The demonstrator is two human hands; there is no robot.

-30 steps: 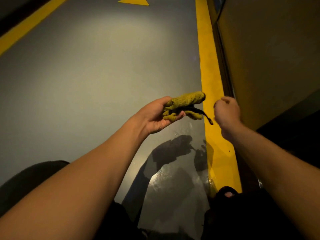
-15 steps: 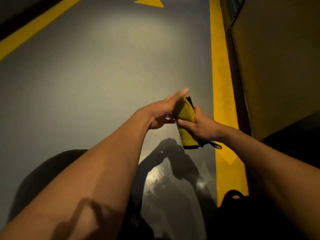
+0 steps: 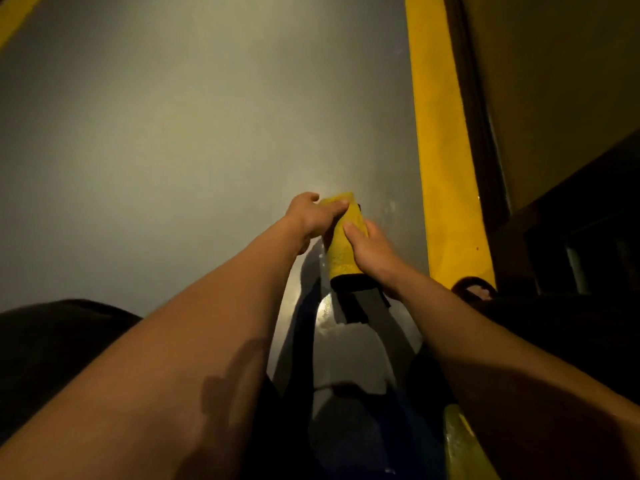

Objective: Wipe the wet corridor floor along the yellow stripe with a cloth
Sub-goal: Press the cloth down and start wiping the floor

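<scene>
This is a corridor or walkway in a utility or industrial kind of building, not a home. The floor [image 3: 180, 140] is smooth, grey and coated, with a dull sheen, and wet patches near the bottom of the view catch the light. A broad painted yellow stripe [image 3: 440, 140] runs along its right edge, and a second yellow band [image 3: 15, 15] cuts the top left corner, marking a lane between them. A dark strip [image 3: 476, 133] separates the stripe from a plain ochre wall [image 3: 561, 84]. Lower right lies a dark recess [image 3: 581, 251], too dim to read, perhaps a doorway or cabinet.
</scene>
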